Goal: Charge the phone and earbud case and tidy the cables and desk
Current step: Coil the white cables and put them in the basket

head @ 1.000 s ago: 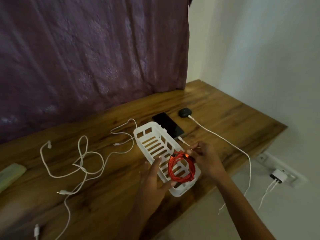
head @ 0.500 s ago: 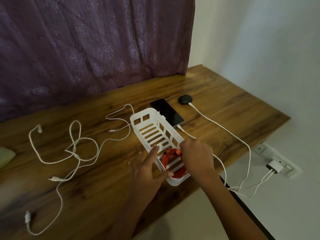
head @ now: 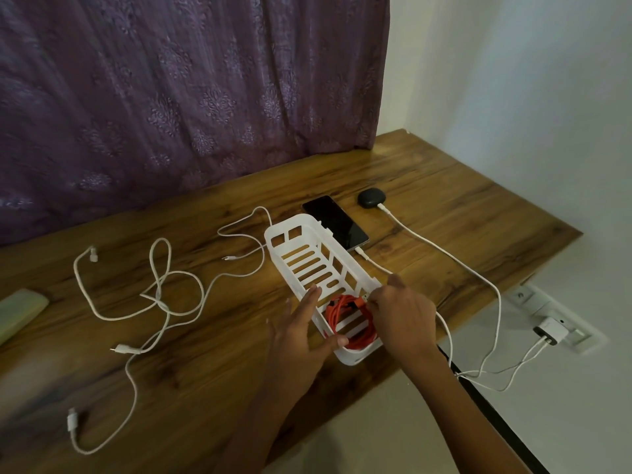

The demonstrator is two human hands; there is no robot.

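A coiled red cable (head: 350, 325) lies in the near end of a white slotted basket (head: 309, 256) on the wooden desk (head: 427, 206). My right hand (head: 405, 314) reaches over the basket's right wall, its fingertips pinching the coil's plug end. Fingers spread, my left hand (head: 301, 331) is at the basket's left side with the thumb against the coil. A black phone (head: 337, 222) lies behind the basket with a white cable plugged in. The dark earbud case (head: 372, 198) beside it also has a white cable attached.
Both charging cables hang off the desk's right edge to a white charger (head: 550, 331) in a wall socket. Loose tangled white cables (head: 160, 292) sprawl over the left of the desk. A pale green object (head: 17, 313) lies at the left edge. A purple curtain hangs behind.
The red coil went from held above the basket down into its near end. My left hand let go and spread open beside it; my right hand stayed on the coil.
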